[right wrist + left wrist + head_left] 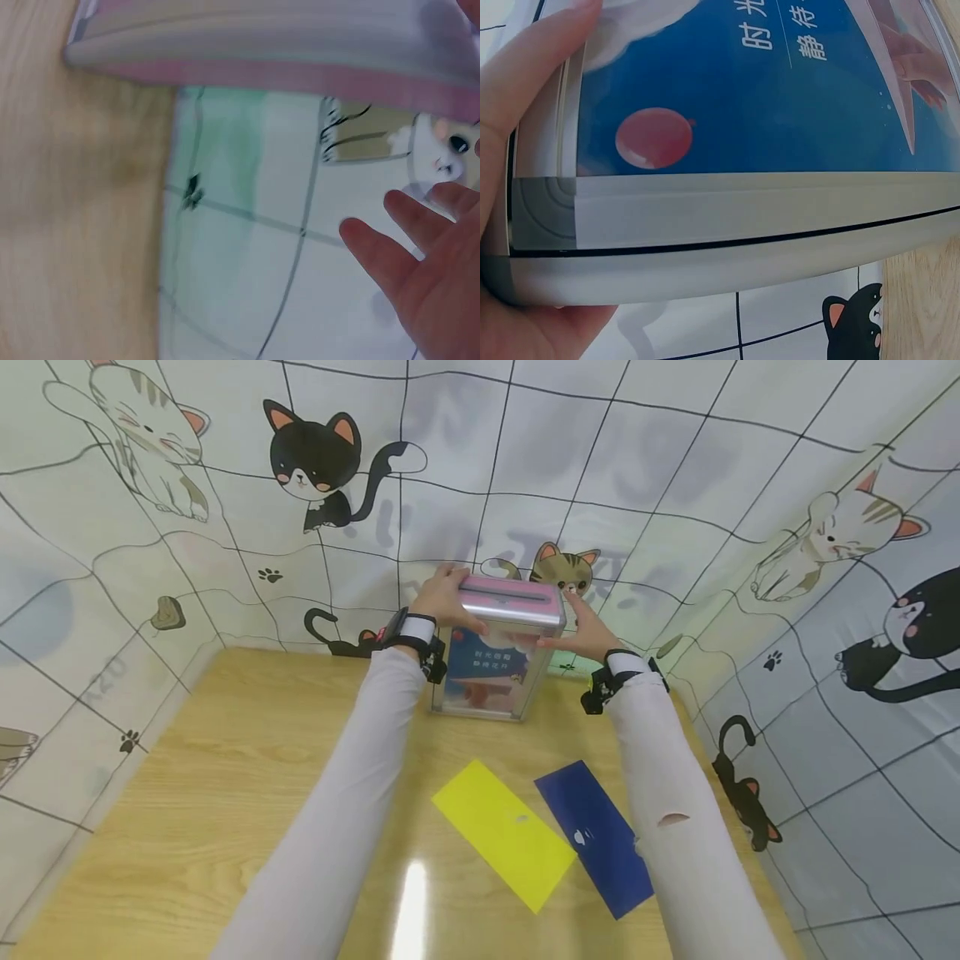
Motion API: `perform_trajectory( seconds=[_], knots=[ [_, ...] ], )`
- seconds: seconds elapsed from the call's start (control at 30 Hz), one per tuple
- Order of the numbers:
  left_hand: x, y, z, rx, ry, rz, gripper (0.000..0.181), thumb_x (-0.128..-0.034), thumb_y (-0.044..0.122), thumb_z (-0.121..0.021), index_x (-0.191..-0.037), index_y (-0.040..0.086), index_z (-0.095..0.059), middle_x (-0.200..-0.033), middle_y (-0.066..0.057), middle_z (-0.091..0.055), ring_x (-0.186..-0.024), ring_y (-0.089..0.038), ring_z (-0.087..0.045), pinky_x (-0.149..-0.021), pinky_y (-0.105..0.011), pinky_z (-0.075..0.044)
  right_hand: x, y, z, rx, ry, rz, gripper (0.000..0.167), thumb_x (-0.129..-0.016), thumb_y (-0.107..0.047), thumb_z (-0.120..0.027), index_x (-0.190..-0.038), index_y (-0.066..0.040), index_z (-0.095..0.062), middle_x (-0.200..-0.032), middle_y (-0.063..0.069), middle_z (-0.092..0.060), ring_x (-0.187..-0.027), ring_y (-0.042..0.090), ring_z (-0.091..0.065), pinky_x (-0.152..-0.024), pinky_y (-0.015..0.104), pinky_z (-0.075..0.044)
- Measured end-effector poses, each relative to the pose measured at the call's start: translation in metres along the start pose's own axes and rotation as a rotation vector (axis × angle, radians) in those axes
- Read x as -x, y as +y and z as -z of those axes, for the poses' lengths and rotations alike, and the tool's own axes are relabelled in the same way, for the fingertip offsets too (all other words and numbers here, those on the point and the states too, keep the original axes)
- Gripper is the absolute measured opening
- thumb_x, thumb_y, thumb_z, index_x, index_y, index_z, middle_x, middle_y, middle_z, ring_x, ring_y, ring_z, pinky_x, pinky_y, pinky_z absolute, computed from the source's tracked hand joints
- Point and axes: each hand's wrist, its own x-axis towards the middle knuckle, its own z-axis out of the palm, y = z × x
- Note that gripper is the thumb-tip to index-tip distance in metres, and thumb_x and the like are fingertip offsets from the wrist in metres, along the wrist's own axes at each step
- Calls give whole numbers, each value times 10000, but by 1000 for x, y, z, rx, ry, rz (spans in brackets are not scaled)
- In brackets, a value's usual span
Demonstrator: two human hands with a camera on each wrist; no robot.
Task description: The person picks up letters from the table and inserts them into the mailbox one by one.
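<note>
At the back of the table stands a silver-framed ballot box [486, 670] with a pink slotted top and a blue printed front. My left hand [444, 602] grips its upper left corner, thumb on the front and fingers behind. Close up in the left wrist view, the box's metal edge [765, 214] crosses between thumb and fingers. By the upper right corner is my right hand [587, 631], its fingers spread. In the right wrist view, the fingers [382, 259] are straight and apart from the box side [262, 45]; whether the thumb touches it cannot be told.
A yellow rectangular sheet [502, 835] lies on the wooden table [247, 777] in front of the box. Beside it, a dark blue sheet [596, 839] lies partly near my right sleeve. Cat-patterned cloth walls [465, 460] rise behind and at both sides.
</note>
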Motion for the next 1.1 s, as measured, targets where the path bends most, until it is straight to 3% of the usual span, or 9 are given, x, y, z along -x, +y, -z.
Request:
perform_trajectory(
  seconds=[0.2, 0.37, 0.5, 0.67, 0.77, 0.93, 1.1],
  knots=[
    [-2, -2, 3, -10, -14, -5, 1129, -530, 504, -817, -1438, 130, -260, -1496, -145, -140, -1320, -350, -251, -1033, -482, -310, 18, 44, -8, 155, -99, -135, 1046, -760, -488, -652, -1463, -92, 14, -1498, 219, 29, -1368, 377, 24, -1051, 609, -130],
    [-1, -2, 4, -14, -19, 10, 1134, -532, 496, -822, -1441, 133, -251, -1498, -149, -125, -1321, -357, -245, -1033, -491, -306, 40, 69, -22, 210, -137, -167, 1084, -738, -544, -642, -1451, -21, -14, -1471, 291, 9, -1345, 438, 25, -1028, 642, -132],
    [-1, -2, 5, -15, -18, 13, 1131, -535, 501, -819, -1442, 136, -249, -1501, -153, -112, -1326, -368, -228, -1032, -511, -297, 58, 98, -40, 232, -175, -195, 1130, -701, -595, -647, -1431, 44, -68, -1452, 320, -73, -1323, 476, -57, -1028, 632, -156],
    [-1, -3, 5, -7, -19, 10, 1130, -539, 499, -817, -1444, 139, -245, -1503, -154, -103, -1326, -377, -221, -1030, -528, -288, 78, 137, -66, 280, -301, -332, 1174, -642, -671, -645, -1426, 40, -135, -1420, 345, -162, -1289, 501, -162, -983, 633, -254],
    [-1, -3, 5, -3, -20, 17, 1133, -541, 502, -815, -1447, 145, -237, -1506, -150, -93, -1329, -381, -214, -1031, -531, -283, 88, 154, -78, 303, -330, -411, 1210, -594, -713, -645, -1432, 8, -154, -1405, 368, -158, -1262, 524, -206, -936, 648, -299],
    [-2, -2, 5, 12, -13, 21, 1125, -542, 498, -817, -1446, 155, -242, -1507, -144, -92, -1328, -383, -213, -1029, -535, -283, 102, 172, -95, 352, -329, -467, 1251, -540, -755, -641, -1436, -22, -168, -1385, 369, -181, -1202, 537, -301, -890, 640, -349],
    [-1, 0, 2, -12, -24, 9, 1123, -550, 515, -807, -1447, 154, -236, -1509, -142, -90, -1329, -379, -218, -1035, -522, -284, 114, 174, -111, 347, -326, -488, 1300, -502, -771, -648, -1427, 7, -170, -1341, 366, -251, -1160, 505, -362, -880, 620, -374]
  ],
)
